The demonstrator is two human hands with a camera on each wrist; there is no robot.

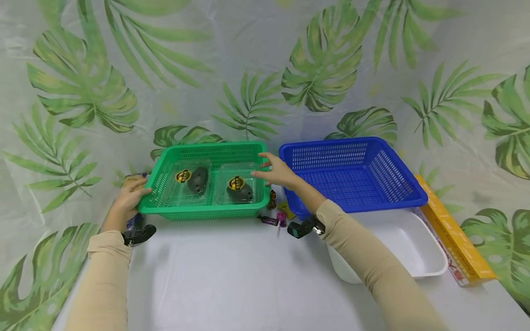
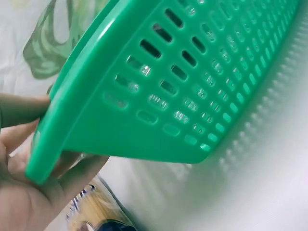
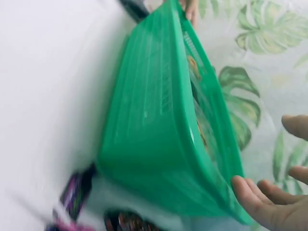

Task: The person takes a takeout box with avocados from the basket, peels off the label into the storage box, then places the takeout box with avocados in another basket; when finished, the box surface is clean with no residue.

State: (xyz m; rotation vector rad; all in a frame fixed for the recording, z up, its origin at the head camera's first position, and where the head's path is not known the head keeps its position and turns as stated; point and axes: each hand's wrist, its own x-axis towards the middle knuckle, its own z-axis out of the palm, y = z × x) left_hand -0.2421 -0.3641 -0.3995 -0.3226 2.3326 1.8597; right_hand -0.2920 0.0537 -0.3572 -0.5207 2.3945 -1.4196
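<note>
A green perforated basket [image 1: 207, 212] stands on the white table at the back left. Inside it lie two clear plastic boxes [image 1: 213, 184], each holding a dark grey rounded item [image 1: 198, 179] and bearing a round black-and-yellow sticker [image 1: 236, 183]. My left hand [image 1: 129, 198] grips the basket's left rim, thumb on top and fingers underneath, as the left wrist view shows. At the opposite end, my right hand [image 1: 279, 173] has its fingers spread and relaxed, with fingertips right at the rim [image 3: 204, 168].
Wrapped candies [image 1: 271, 220] lie by the basket's right corner. A blue basket [image 1: 352, 204] sits to the right, behind a white tub [image 1: 434, 271]. Along the right edge runs a long yellow box [image 1: 455, 234]. Below my left hand lies a pasta pack [image 2: 98, 207].
</note>
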